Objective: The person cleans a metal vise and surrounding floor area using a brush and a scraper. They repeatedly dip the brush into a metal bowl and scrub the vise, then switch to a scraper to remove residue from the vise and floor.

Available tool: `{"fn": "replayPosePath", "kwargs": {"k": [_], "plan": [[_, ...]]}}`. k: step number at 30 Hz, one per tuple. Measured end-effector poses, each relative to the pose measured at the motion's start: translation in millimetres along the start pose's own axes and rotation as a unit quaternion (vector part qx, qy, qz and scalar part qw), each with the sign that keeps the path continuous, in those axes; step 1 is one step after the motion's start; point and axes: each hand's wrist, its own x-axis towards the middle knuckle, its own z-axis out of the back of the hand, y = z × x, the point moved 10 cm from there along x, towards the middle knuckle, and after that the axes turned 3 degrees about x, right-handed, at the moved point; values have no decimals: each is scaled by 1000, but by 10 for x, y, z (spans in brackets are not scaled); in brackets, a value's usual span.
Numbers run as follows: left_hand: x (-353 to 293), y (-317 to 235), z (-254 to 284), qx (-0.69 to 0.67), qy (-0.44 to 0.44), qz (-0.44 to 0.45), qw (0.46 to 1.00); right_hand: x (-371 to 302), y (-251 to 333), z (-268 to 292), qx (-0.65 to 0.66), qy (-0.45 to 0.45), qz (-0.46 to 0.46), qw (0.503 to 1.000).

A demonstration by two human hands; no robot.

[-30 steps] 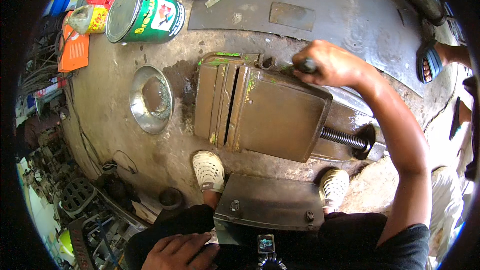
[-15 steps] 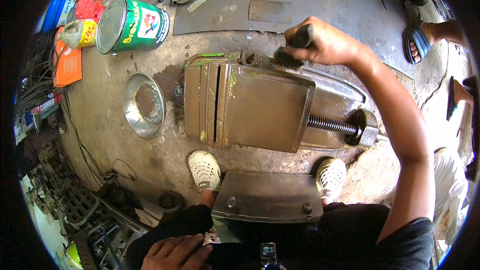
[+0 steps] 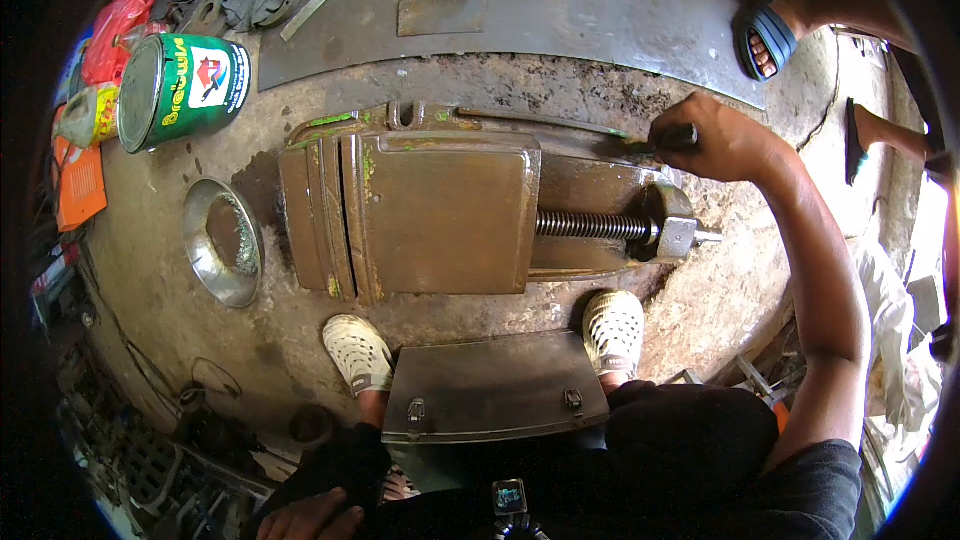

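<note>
A big brown machine vise (image 3: 450, 215) lies on the floor before me, its jaws at the left and a threaded screw (image 3: 595, 226) at the right. My right hand (image 3: 722, 138) is closed around the dark handle of a brush (image 3: 680, 137), at the far right edge of the vise. The hand and the angle hide most of the brush's head. My left hand (image 3: 310, 518) rests on my dark-clothed left leg at the bottom edge, fingers loosely stretched and holding nothing that I can see. Left of the vise sits a metal bowl (image 3: 200, 250) with brownish liquid.
A green tin (image 3: 185, 90) and a red plastic bag (image 3: 118, 32) stand at the far left. A steel sheet (image 3: 560, 10) lies beyond the vise. Another person's sandaled foot (image 3: 765, 40) is on its right. Between my shoes is a metal box (image 3: 495, 380) with latches.
My right hand has moved rightward with the brush along the vise's far side, from near its middle to the screw end. The whole view has shifted, and my left hand still rests low.
</note>
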Motion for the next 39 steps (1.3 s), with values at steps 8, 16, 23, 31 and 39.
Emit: {"fn": "replayPosePath", "kwargs": {"k": [8, 16, 23, 31, 39], "plan": [[-38, 15, 10, 2, -3, 6, 1000, 57, 13, -141, -72, -3, -14, 997], [-35, -50, 48, -9, -16, 0, 1000, 486, 827, 72, -41, -176, 245, 953], [-4, 79, 1, -18, 4, 32, 999, 180, 127, -52, -70, -24, 65, 995], [-6, -26, 8, -27, 4, 16, 1000, 660, 900, -65, 89, -118, 289, 946], [-45, 78, 0, -29, -3, 35, 999, 166, 546, 56, -44, -129, 199, 970]]}}
